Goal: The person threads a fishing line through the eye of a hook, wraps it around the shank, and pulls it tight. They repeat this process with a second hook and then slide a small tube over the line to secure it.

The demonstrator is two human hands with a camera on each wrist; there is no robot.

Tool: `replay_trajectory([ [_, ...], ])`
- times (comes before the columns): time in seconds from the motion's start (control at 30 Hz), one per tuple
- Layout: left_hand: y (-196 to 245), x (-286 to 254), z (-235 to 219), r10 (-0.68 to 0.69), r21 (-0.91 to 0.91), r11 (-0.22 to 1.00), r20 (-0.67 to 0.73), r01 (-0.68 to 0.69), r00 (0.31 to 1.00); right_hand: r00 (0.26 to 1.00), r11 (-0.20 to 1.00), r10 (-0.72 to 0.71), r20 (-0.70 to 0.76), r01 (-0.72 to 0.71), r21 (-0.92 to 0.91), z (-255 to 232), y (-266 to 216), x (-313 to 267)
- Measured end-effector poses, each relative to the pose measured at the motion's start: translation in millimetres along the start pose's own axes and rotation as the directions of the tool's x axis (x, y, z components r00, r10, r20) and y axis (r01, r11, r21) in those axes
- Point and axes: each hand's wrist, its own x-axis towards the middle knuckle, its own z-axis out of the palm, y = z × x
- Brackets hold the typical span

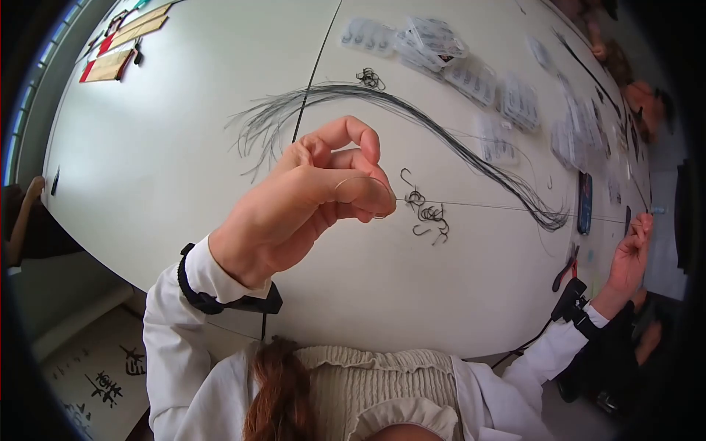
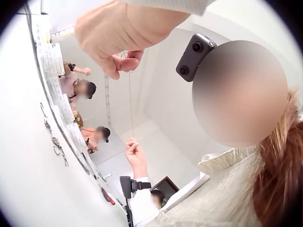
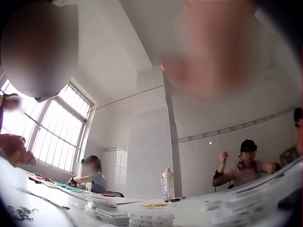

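Note:
A thin fishing line (image 1: 478, 205) runs taut across the table between the two hands. My left hand (image 1: 294, 195) pinches one end between thumb and forefinger, where a small loop of the line curves over the fingers. Far to the right, my right hand (image 1: 630, 253) is raised with curled fingers pinching the other end. In the left wrist view the line (image 2: 131, 101) stretches straight from the left hand (image 2: 125, 35) to the right hand (image 2: 136, 152). Just beyond the left fingertips lies a loose cluster of dark fish hooks (image 1: 430, 213), overlapped by the line in the head view.
Behind the line lies a long bundle of dark strands (image 1: 426, 121), with another hook pile (image 1: 370, 78) beyond. Clear plastic boxes (image 1: 471, 82) fill the far right. A phone (image 1: 585, 203) and pliers (image 1: 566, 268) lie near the right hand. Other people sit around the table.

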Motion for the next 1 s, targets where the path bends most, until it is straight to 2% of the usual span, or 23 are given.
replay_trajectory([
  [0.07,-1,0,-4,0.005,-0.014,1.0,0.02,-0.004,1.0,0.997,0.975,-0.002,-0.077,0.019,0.223,-27,-22,-9],
  [0.2,-3,0,-10,0.011,-0.01,1.0,0.037,-0.01,0.999,0.995,0.961,0.004,-0.095,0.023,0.275,-107,-81,-32],
  [0.27,-4,0,-11,0.002,-0.017,1.0,0.044,-0.002,0.999,0.962,0.972,-0.071,-0.262,0.126,0.2,-140,-107,-43],
  [0.3,-5,1,-10,-0.009,-0.029,1.0,0.053,0.011,0.999,0.962,0.973,-0.069,-0.264,0.123,0.195,-142,-110,-44],
  [0.37,-4,-1,-9,0.003,-0.019,1.0,0.036,-0.003,0.999,0.942,0.981,-0.182,-0.283,0.153,-0.119,-149,-112,-47],
  [0.4,-3,-1,-8,0.017,-0.003,1.0,0.022,-0.017,1.0,0.94,0.98,-0.185,-0.287,0.157,-0.119,-152,-111,-48],
  [0.43,-3,-1,-8,0.016,0.007,1.0,0.026,-0.017,1.0,0.868,0.929,-0.252,-0.428,0.092,-0.359,-157,-108,-48],
  [0.47,-3,-2,-7,0.072,0.056,0.996,0.025,-0.073,0.997,0.772,0.827,-0.345,-0.535,-0.021,-0.563,-161,-107,-47],
  [0.5,-3,-4,-6,0.126,0.101,0.987,0.024,-0.128,0.992,0.77,0.828,-0.346,-0.536,-0.019,-0.561,-150,-94,-45],
  [0.53,-4,-6,-2,0.126,0.104,0.986,0.026,-0.128,0.992,0.705,0.27,-0.578,-0.412,-0.311,-0.911,-125,-66,-43],
  [0.57,-6,-9,5,0.228,0.221,0.949,0.007,-0.223,0.974,0.715,-0.389,-0.68,-0.163,-0.54,-0.746,-97,-34,-41],
  [0.6,-6,-11,10,0.328,0.339,0.888,0.006,-0.311,0.945,0.825,-0.596,-0.56,0.077,-0.336,-0.729,-60,-8,-37],
  [0.63,-6,-14,13,0.35,0.384,0.859,0.044,-0.339,0.936,0.872,-0.759,-0.387,0.299,-0.116,-0.641,-9,22,-32],
  [0.67,-7,-16,14,0.337,0.393,0.858,0.058,-0.332,0.94,0.887,-0.539,-0.375,0.268,0.027,-0.842,58,76,-26],
  [0.7,-9,-19,16,0.401,0.446,0.799,0.106,-0.404,0.91,0.934,-0.119,-0.312,0.177,0.147,-0.982,95,112,-26],
  [0.73,-11,-21,17,0.462,0.489,0.731,0.16,-0.476,0.873,0.946,0.159,-0.081,0.315,0.324,-0.932,116,134,-24],
  [0.77,-12,-22,17,0.487,0.503,0.69,0.21,-0.521,0.848,0.932,0.338,0.094,0.351,0.301,-0.892,136,158,-22],
  [0.8,-12,-24,18,0.482,0.505,0.687,0.221,-0.522,0.848,0.896,0.426,0.244,0.37,0.244,-0.871,151,180,-21],
  [0.83,-12,-25,19,0.508,0.538,0.64,0.24,-0.549,0.828,0.831,0.502,0.387,0.4,0.174,-0.847,161,199,-20],
  [0.87,-12,-27,19,0.534,0.568,0.592,0.255,-0.572,0.806,0.797,0.504,0.472,0.376,0.107,-0.857,167,213,-21],
  [0.9,-13,-28,21,0.537,0.552,0.613,0.235,-0.566,0.81,0.753,0.498,0.555,0.354,0.04,-0.866,170,220,-20],
  [1.0,-11,-26,21,0.517,0.545,0.64,0.215,-0.541,0.829,0.766,0.513,0.493,0.413,0.128,-0.849,173,220,-15],
])
